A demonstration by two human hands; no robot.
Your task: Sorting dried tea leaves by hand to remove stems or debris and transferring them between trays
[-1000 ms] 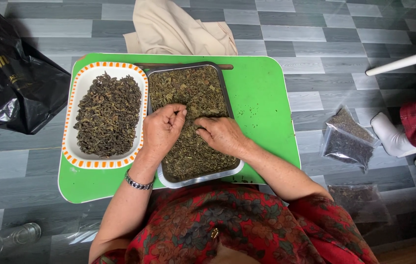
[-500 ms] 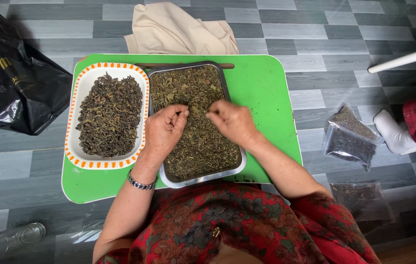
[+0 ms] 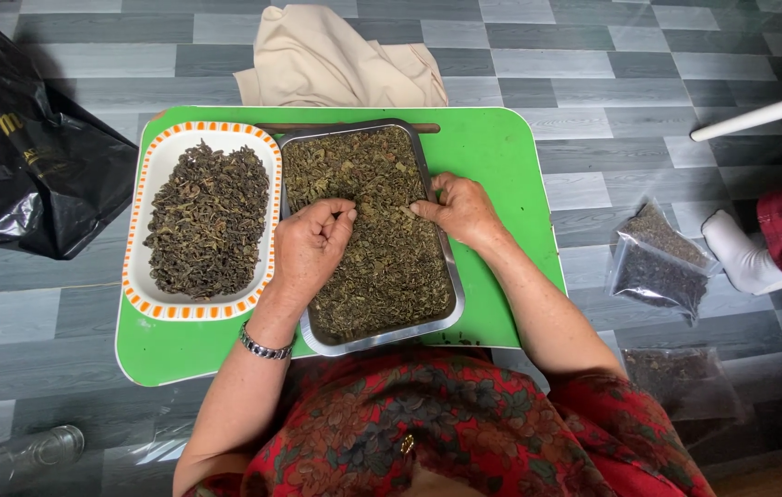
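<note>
Leaves (image 3: 382, 267), dried and crumbly, greenish-brown, fill the metal tray (image 3: 451, 304) that sits in the middle of the green table (image 3: 501, 156), and both hands are in them. The left hand (image 3: 310, 247) is curled over the pile with its fingertips bunched together near the top, looks like it's pinching a small bit of leaf, though the actual piece is too tiny to make out. The right hand (image 3: 461, 208) rests at the tray's right edge, fingers pressed together and pointing left into the leaves; can't tell if it has anything between them. My guess is this stuff weighs next to nothing, brittle, flakes if squeezed, so a light fingertip pinch is the way to pick at it, not a fistful. Just left of the tray, touching it or nearly, is a white dish with an orange rim (image 3: 138, 276) holding darker, curlier leaves (image 3: 207, 221). A thin brown stick (image 3: 428, 128) peeks out behind the tray's far edge, mostly hidden. Past the table lies a beige cloth (image 3: 336, 60), off to the left a black plastic bag (image 3: 23, 175), and on the floor to the right clear packets of dried leaves (image 3: 662, 253). A clear bottle (image 3: 18, 456) lies bottom left, half cut off. The person's red flowered clothing covers the table's near edge.
</note>
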